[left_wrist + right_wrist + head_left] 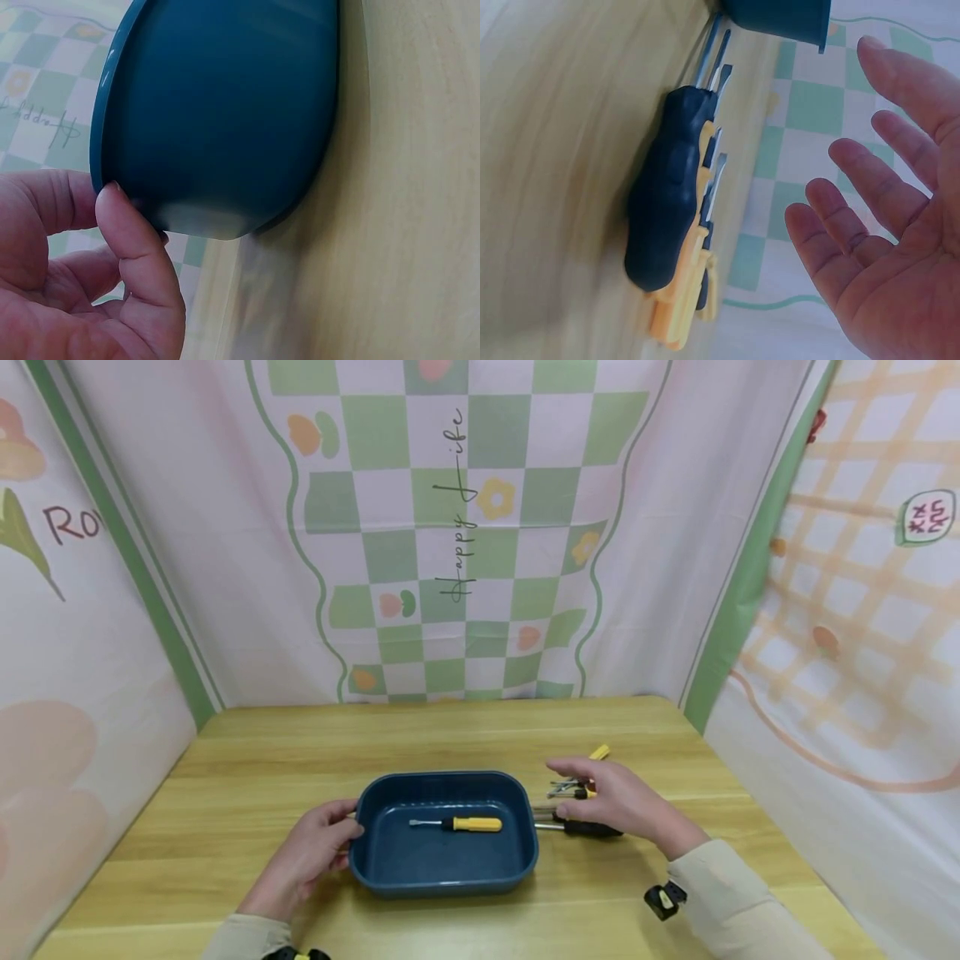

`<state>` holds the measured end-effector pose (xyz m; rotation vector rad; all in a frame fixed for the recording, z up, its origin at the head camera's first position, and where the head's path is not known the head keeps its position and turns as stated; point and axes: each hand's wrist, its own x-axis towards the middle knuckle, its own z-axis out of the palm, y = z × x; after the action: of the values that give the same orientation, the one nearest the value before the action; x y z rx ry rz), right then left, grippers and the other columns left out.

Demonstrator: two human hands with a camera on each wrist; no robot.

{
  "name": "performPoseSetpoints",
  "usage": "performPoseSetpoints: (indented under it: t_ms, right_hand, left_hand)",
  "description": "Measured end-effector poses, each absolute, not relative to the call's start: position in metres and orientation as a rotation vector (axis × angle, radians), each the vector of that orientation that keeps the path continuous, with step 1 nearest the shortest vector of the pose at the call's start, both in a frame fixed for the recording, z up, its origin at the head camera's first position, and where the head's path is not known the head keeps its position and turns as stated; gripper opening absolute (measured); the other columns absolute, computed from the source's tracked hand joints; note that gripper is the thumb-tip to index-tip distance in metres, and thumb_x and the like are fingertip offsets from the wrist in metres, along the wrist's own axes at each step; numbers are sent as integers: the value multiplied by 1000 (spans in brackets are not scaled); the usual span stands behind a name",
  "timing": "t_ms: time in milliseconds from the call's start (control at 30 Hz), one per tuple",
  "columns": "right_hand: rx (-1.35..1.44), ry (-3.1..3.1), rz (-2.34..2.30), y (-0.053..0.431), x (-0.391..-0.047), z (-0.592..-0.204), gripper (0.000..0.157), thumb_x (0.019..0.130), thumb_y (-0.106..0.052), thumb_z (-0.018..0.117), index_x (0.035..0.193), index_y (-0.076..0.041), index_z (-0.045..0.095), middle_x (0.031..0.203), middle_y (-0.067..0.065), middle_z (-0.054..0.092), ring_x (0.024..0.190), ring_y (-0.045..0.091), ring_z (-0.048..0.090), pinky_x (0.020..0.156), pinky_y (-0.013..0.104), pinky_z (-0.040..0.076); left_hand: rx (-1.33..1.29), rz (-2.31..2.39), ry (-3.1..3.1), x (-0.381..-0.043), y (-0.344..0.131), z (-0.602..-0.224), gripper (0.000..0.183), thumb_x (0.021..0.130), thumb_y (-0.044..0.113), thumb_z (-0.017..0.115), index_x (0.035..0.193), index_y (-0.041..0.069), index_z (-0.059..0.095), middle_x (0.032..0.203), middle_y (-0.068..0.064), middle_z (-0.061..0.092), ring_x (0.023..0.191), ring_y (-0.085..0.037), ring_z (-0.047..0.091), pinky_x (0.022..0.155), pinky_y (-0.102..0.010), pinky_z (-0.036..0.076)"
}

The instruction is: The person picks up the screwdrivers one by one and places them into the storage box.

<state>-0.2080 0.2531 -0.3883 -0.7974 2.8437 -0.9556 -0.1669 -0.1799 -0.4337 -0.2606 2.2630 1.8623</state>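
Head cam first, closest stuff up front: two pale sleeves [723, 893] come in at the bottom; left hand [307, 852] has the rim of the blue tray [442, 864] pinched between thumb and finger, at the tray's left end; right hand [622, 797] hangs over the drivers on the other side, fingers loosely spread and holding nothing, and the right wrist cam shows them apart from the tools; yellow driver [477, 824] lies flat inside the tray, tip to the left; black driver [594, 829] is on the table [292, 752] just off the tray's right end, shaft toward it, can't tell if they touch; more yellow-handled drivers [600, 752] lie behind it, partly hidden by the hand; past the table's far edge hangs a green checked cloth [495, 552] reading "Happy Life"
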Motion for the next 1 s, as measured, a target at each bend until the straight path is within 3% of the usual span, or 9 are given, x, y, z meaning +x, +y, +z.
performPoseSetpoints:
  t_ms: [467, 1000]
  right_hand:
    - [-764, 2809, -950, 266, -208, -396, 55, 91, -27, 80, 142, -12, 64, 141, 8, 66, 129, 36, 62, 103, 60, 52]
    - [-710, 2779, -885, 274, -210, -400, 49, 92, -22, 79, 138, -8, 67, 133, 13, 69, 121, 35, 65, 101, 59, 53]
  left_hand:
    - [-265, 1874, 2262, -165, -179, -432, 53, 95, 6, 59, 147, -3, 54, 113, -16, 63, 82, -21, 61, 59, -26, 52]
    - [-265, 1885, 2259, -165, -178, -432, 54, 95, 5, 59, 147, -3, 53, 112, -15, 64, 80, -20, 62, 58, -25, 51]
